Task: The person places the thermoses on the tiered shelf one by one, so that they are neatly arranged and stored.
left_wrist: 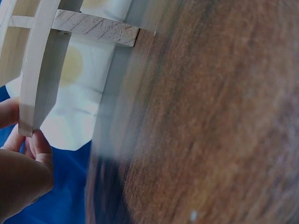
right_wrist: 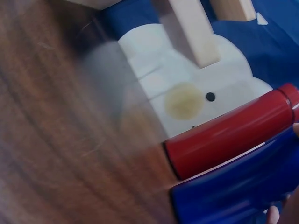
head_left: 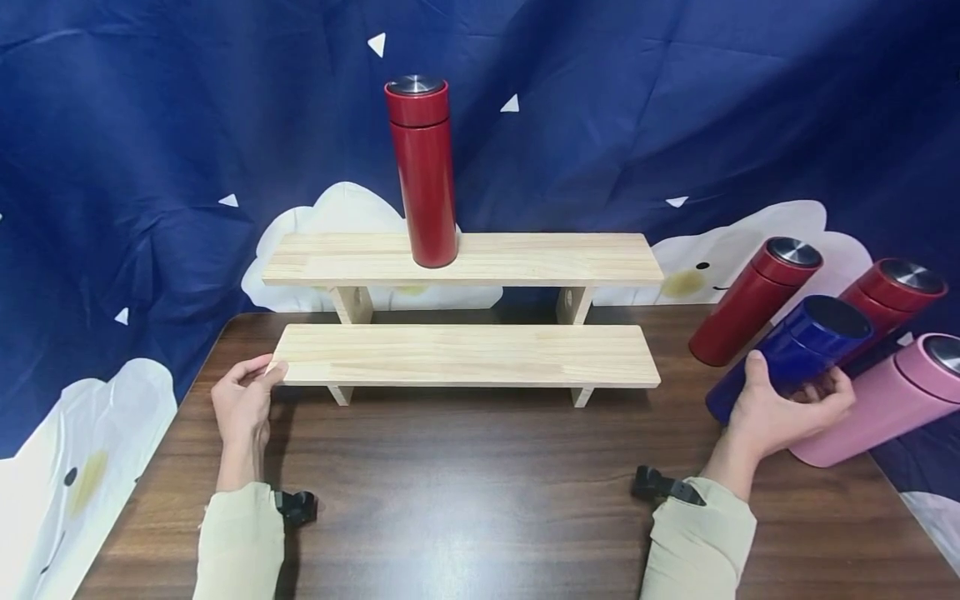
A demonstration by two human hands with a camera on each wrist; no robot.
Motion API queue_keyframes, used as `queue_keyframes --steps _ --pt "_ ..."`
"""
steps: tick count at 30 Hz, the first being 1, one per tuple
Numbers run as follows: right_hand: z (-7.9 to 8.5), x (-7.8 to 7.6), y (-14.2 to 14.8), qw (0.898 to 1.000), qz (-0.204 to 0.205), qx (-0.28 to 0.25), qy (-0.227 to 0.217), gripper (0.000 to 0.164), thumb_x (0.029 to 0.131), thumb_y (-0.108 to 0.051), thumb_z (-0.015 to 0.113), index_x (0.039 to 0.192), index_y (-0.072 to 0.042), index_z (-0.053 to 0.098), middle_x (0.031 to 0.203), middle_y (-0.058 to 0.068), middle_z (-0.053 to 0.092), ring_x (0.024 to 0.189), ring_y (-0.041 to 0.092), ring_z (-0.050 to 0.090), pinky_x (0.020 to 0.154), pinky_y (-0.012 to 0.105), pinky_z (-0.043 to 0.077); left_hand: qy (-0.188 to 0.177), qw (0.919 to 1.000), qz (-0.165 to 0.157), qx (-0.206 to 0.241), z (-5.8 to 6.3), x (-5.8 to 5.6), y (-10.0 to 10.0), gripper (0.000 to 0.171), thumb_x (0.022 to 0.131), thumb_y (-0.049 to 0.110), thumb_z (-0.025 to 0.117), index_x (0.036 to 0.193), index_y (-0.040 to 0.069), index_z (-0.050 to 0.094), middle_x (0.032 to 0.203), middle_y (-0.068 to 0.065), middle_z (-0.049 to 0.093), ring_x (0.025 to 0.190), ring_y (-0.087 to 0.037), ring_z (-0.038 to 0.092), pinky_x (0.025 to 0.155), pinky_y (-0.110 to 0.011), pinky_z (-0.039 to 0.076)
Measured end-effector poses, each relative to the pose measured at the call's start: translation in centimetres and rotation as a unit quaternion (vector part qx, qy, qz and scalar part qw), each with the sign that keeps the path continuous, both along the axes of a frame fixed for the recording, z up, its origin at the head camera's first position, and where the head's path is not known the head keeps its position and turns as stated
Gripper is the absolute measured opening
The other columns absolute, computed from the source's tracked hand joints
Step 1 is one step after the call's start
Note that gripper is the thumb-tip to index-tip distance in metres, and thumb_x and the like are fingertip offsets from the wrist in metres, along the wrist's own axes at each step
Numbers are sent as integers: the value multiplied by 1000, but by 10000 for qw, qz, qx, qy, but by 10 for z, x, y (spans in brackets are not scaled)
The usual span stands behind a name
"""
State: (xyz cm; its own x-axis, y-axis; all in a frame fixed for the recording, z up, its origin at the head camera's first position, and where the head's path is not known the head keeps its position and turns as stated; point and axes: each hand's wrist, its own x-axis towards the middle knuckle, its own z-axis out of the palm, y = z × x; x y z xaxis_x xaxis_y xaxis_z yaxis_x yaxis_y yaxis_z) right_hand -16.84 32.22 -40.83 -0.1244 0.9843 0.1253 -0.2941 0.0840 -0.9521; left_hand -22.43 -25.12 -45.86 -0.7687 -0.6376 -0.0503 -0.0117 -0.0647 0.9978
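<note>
My left hand (head_left: 246, 398) pinches the left end of the wooden two-tier shelf's lower board (head_left: 465, 354). In the left wrist view, the thumb lies on one face of the board (left_wrist: 35, 79) and the fingers on the other. On the right, my right hand (head_left: 780, 412) grips a blue thermos bottle (head_left: 791, 354), thumb on the near side and fingers around the far side. The right wrist view has the blue thermos (right_wrist: 233, 191) beside a red thermos (right_wrist: 229, 133). One red thermos (head_left: 426, 175) stands upright on the upper board (head_left: 540, 258), left of its middle.
At the table's right stand a red thermos (head_left: 750, 304), another red thermos (head_left: 888, 292) partly behind the blue one, and a pink thermos (head_left: 877, 408) close to my right hand. A blue curtain (head_left: 187, 125) with white cloud shapes hangs behind the brown wooden table (head_left: 450, 492).
</note>
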Motion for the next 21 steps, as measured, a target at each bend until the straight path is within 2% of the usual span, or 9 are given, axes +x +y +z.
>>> queue_keyframes --steps 7,13,17,21 --pt "-11 -3 0 9999 -90 -35 -73 66 68 -5 90 124 -14 56 125 -1 54 114 11 47 97 21 35 -10 10000 -5 50 0 0 -1 26 79 -10 79 104 -4 75 77 5 65 72 -7 62 64 -15 52" --pt "-37 -7 11 9992 -67 -105 -384 70 67 -8 92 126 -17 56 128 -3 53 115 10 47 98 21 35 -9 10000 -23 29 2 0 0 32 79 -10 79 110 -9 72 78 5 65 73 -6 62 64 -14 52" --pt "-53 -9 14 9976 -104 -151 -666 71 65 -11 94 125 -19 56 127 -3 53 115 9 49 99 21 37 12 10000 -10 11 1 0 1 26 79 -10 78 104 -4 75 79 4 65 74 -7 62 65 -15 53" --pt "-61 -8 15 9965 -108 -210 -799 71 64 -15 96 124 -19 57 125 -3 55 114 9 50 99 20 38 26 10000 27 -12 0 0 1 23 78 -10 78 96 3 77 79 3 66 74 -7 62 64 -14 52"
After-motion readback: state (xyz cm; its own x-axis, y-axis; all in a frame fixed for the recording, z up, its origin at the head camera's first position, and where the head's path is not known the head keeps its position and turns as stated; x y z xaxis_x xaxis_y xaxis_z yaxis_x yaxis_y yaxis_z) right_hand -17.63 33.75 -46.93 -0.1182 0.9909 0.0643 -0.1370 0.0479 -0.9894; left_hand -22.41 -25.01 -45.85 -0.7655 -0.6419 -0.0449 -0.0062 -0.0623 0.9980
